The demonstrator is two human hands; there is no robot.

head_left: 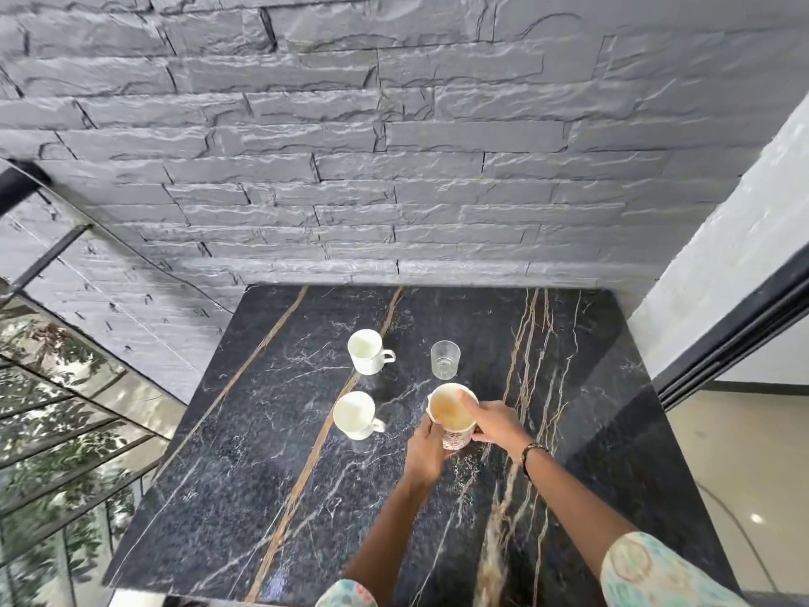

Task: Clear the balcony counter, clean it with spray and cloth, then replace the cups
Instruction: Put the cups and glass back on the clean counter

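Four drinking vessels sit together near the middle of a black marble counter [271,497] veined in white and gold, its far edge against a grey stone wall [394,146]. Both hands are on the nearest one, a patterned cup [453,420] with a brownish stain inside: the left hand [427,451] curls round its left side, and the right hand [492,420] grips its right side with one finger hooked over the rim. Just beside it to the left stands a white mug [355,414]; a second white mug [367,351] and a clear glass [444,359] stand nearer the far edge. No spray or cloth is in view. This looks like the clearing step, barely begun, since all four are on the counter. The next move likely calls for lifting the cup straight up, level, clear of the glass close behind it.
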